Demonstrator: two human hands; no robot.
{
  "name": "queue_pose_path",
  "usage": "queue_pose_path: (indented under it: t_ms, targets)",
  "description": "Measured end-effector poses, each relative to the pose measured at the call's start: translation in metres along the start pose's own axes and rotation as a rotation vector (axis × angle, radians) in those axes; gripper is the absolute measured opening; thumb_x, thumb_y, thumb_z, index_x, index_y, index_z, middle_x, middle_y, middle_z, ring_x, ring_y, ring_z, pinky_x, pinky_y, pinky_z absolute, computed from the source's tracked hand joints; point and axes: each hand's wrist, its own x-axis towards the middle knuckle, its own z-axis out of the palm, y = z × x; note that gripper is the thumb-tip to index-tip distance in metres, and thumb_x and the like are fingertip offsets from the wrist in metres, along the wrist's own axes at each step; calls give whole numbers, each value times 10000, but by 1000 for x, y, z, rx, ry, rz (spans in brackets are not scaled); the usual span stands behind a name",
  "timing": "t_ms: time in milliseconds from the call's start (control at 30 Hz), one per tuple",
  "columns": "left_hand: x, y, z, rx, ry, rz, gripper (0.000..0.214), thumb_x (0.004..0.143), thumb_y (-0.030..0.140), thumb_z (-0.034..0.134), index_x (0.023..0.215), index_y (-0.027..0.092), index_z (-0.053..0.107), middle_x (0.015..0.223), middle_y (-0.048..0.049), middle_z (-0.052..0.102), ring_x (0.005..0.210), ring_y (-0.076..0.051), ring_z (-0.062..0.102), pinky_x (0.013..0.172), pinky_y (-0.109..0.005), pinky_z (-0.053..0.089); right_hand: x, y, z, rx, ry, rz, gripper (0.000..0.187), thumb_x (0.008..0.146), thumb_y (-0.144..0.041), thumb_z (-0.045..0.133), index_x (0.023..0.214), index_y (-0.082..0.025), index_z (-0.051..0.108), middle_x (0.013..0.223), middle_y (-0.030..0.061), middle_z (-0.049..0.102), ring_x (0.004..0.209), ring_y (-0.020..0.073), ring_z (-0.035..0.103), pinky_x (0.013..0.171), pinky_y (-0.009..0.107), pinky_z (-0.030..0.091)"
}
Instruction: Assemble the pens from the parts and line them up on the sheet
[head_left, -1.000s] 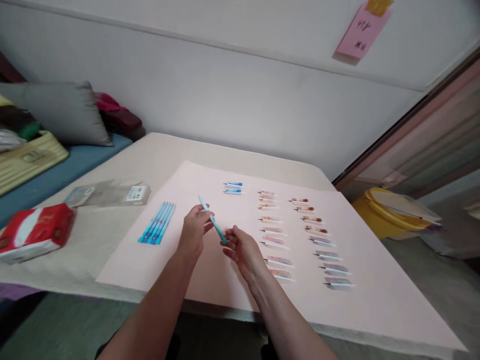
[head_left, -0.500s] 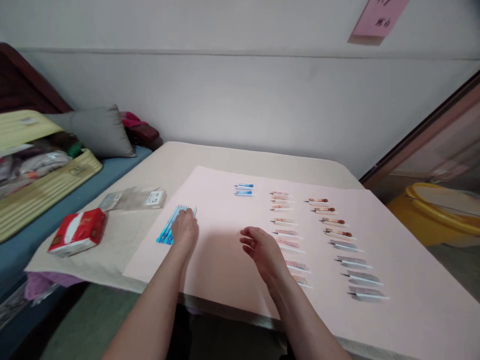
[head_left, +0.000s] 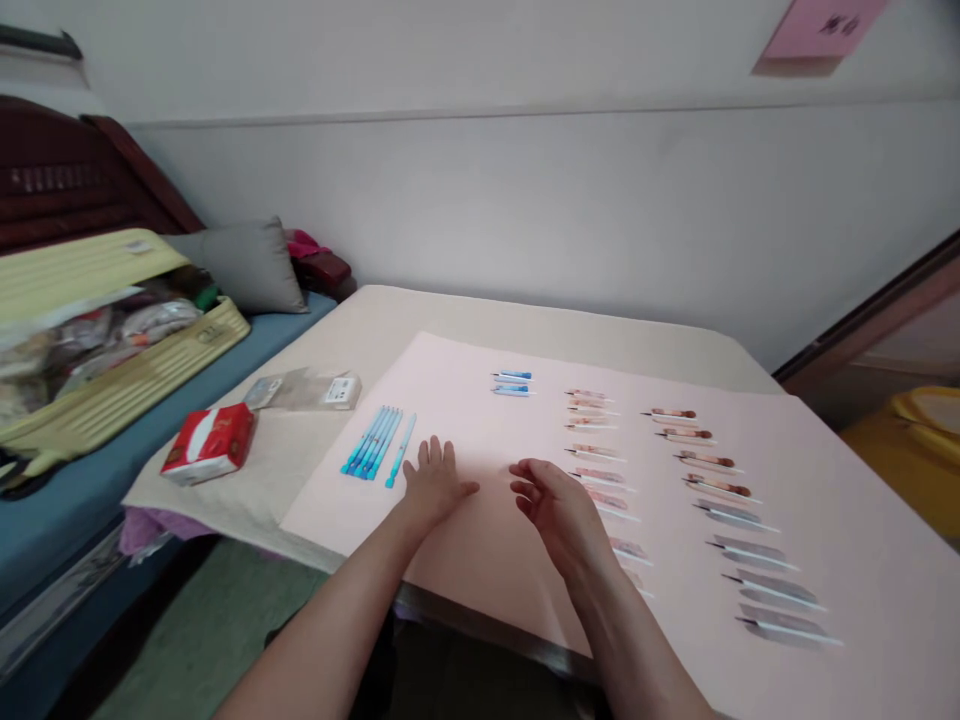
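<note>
My left hand [head_left: 435,482] is over the pale pink sheet [head_left: 465,540], fingers spread, holding nothing. Just left of it lies a single blue pen [head_left: 401,450], apart from a row of several blue pens [head_left: 371,443]. My right hand [head_left: 551,505] hovers at the middle of the sheet, fingers loosely curved and apart, with nothing visible in it. To its right runs a column of pink pen barrels [head_left: 598,475] paired with thin refills, partly hidden by my right hand and forearm. Two blue barrels with refills [head_left: 513,389] lie farther back.
Brown-ended barrels [head_left: 716,486] and grey barrels [head_left: 754,551], each beside a refill, form a column at the right. A red tissue pack [head_left: 210,443] and a clear plastic bag [head_left: 311,390] lie at the left. A wall [head_left: 480,210] stands behind the table.
My left hand has come away from the blue pens and moved right, its fingers now spread. One blue pen now lies apart from the group. The head view has turned slightly left.
</note>
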Motion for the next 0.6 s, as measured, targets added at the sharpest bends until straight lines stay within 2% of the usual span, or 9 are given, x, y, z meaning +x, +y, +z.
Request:
queue_pose_path:
  t_ms: [133, 300, 600]
  targets:
    - [4, -9, -4, -26, 13, -42, 867, 741, 590, 465, 1445, 167, 188, 1522, -195, 79, 1383, -387, 30, 996, -641, 126, 1, 2, 2, -2, -11, 16, 176, 656, -303, 725, 743, -170, 652, 796, 32, 686, 633, 116, 604, 563, 228, 436]
    - [8, -17, -10, -43, 43, -99, 860, 752, 598, 444, 1438, 143, 196, 1501, -249, 119, 1375, -397, 68, 977, -638, 161, 1, 5, 2, -20, -18, 28, 169, 670, -305, 718, 750, -169, 657, 807, 25, 682, 639, 105, 600, 567, 218, 436]
    - [4, -15, -12, -23, 106, -72, 796, 773, 545, 465, 1423, 158, 217, 1481, -265, 175, 1353, -406, 143, 948, -603, 236, 2, 8, 3, -35, -20, 34, 188, 661, -315, 724, 745, -162, 653, 806, 31, 678, 629, 107, 594, 559, 218, 433]
